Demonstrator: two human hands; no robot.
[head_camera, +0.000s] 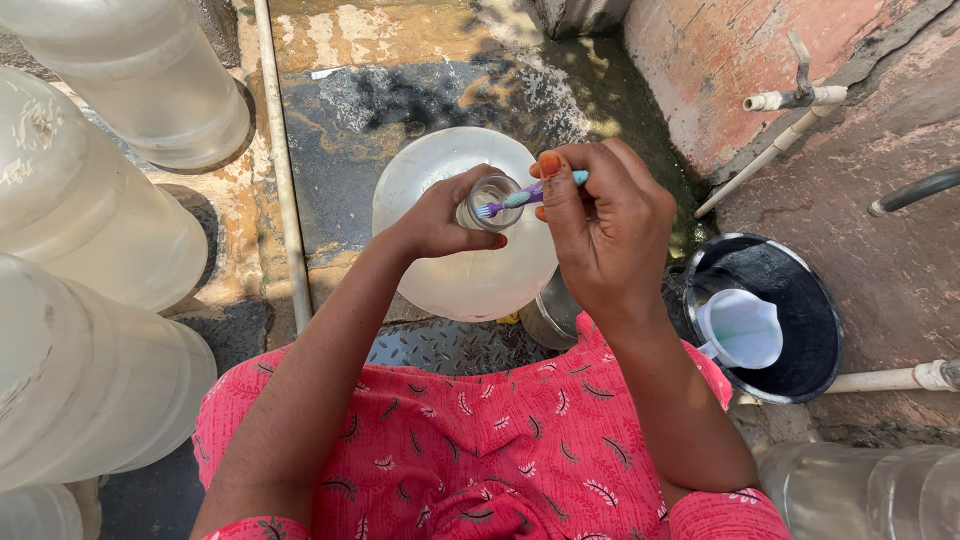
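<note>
A large clear water jug (470, 260) stands upright on the wet floor in front of me, seen from above. My left hand (440, 215) grips its narrow neck (490, 200) from the left. My right hand (605, 230) holds a purple and teal toothbrush (530, 195) by the handle, with the bristle end lying across the mouth of the jug. My knees under a pink patterned cloth (500, 440) fill the bottom of the view.
Several more clear jugs (90, 230) lie stacked at the left, and another jug (860, 490) at the bottom right. A black bucket (810, 300) with a pale mug (745, 330) inside stands at the right. White pipes (280, 160) and a tap (800, 95) run along the floor and wall.
</note>
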